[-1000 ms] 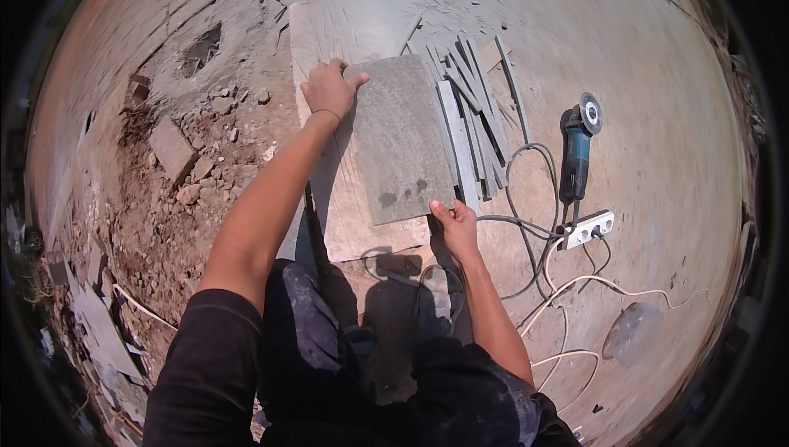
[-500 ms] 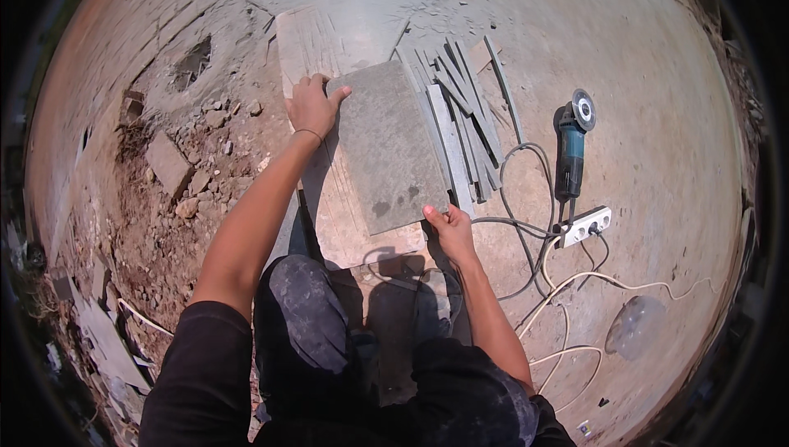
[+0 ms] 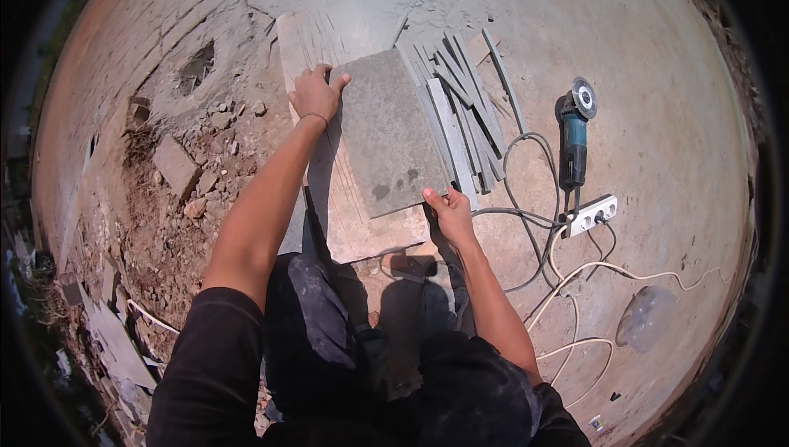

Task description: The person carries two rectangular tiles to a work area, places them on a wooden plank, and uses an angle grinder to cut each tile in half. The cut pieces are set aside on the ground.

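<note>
A grey rectangular tile (image 3: 386, 131) with a few dark damp spots near its close edge lies tilted over a larger pale, scored board (image 3: 349, 233). My left hand (image 3: 316, 95) grips the tile's far left corner, thumb on the top face and fingers at the edge. At the near right corner, my right hand (image 3: 452, 215) pinches the tile with its thumb on top; its other fingers are partly hidden. The tile's underside cannot be seen, and its shadow falls on the board along the left side.
Several narrow cut strips (image 3: 468, 110) lie right of the tile. Farther right rests an angle grinder (image 3: 575, 139), its cord looping beside a white power strip (image 3: 592, 215). A pale cable (image 3: 625, 264) and a clear plastic piece (image 3: 647, 318) lie nearby. Rubble (image 3: 205, 168) covers the left ground.
The whole view has shifted slightly. Both hands keep hold of the tile, which sits a touch farther away over the board.
</note>
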`<state>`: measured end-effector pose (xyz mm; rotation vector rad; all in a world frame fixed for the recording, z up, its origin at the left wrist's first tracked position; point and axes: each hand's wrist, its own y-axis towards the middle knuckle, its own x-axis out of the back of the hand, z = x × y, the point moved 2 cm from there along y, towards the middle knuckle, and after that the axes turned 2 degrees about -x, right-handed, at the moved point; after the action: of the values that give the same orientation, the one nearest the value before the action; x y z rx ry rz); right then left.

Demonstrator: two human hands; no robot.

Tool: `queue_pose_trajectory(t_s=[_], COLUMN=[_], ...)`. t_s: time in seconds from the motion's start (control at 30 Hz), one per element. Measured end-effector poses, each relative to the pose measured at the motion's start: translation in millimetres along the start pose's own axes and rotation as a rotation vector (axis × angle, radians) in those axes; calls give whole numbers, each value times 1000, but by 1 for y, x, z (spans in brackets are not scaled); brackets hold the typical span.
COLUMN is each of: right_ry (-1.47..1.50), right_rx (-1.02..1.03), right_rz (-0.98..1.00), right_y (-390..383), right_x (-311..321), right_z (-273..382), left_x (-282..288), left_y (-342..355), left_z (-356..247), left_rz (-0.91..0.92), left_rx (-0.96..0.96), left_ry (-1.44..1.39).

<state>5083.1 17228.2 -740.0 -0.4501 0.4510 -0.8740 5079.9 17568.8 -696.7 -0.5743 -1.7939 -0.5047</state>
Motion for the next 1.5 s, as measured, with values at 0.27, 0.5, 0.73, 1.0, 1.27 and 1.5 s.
queue_pose_trajectory(t_s=[0.27,0.5,0.73,1.0,1.27,1.5], right_ry=[-24,17,-98,-803,-1285,-1190], right_rx=[-7,-47,2,86,179,86], right_rz=[-30,63,-291,-421,-639,-846], right_y=[-3,-16,-80,-113,-66,49], right_x=[7,2,90,205,248,270], right_z=[-14,1,-16,40,55,72], left_x=[2,9,9,17,13,39], left_y=[0,1,-94,-104,-116,-140], left_z=[-8,7,-9,-5,-10,-4], left_rz=[48,-27,172,300,269,292], left_rx=[28,19,-529,-488,-488,-563], left_ry=[36,34,117,231,164,91])
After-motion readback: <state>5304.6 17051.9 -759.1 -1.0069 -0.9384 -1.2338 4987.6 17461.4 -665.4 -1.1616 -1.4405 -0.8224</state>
